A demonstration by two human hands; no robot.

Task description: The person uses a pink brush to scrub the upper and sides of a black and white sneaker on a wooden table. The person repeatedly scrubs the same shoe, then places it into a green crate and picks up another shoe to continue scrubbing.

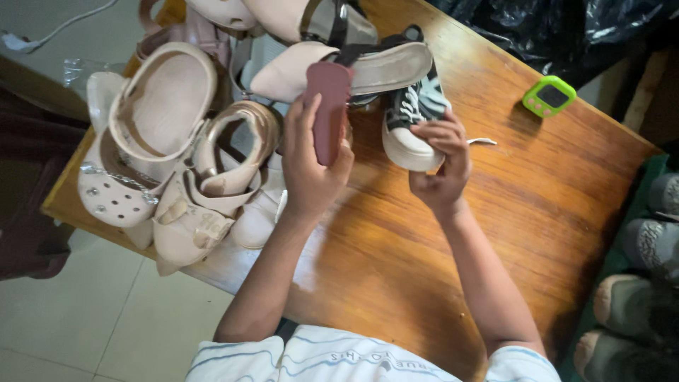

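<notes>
My left hand (309, 166) is closed around a flat maroon insole (329, 106), held upright over the wooden table (396, 240). My right hand (442, 159) grips the white toe of a black and white lace-up sneaker (414, 113) that rests on the table, a loose lace end trailing to its right. The two hands are a short distance apart, with the insole left of the sneaker.
A heap of beige clogs and sandals (170, 148) fills the table's left and far side. A small green digital timer (549, 95) sits at the far right. Black plastic bags (552, 28) lie behind the table, and several grey shoes (647, 283) line the floor at right.
</notes>
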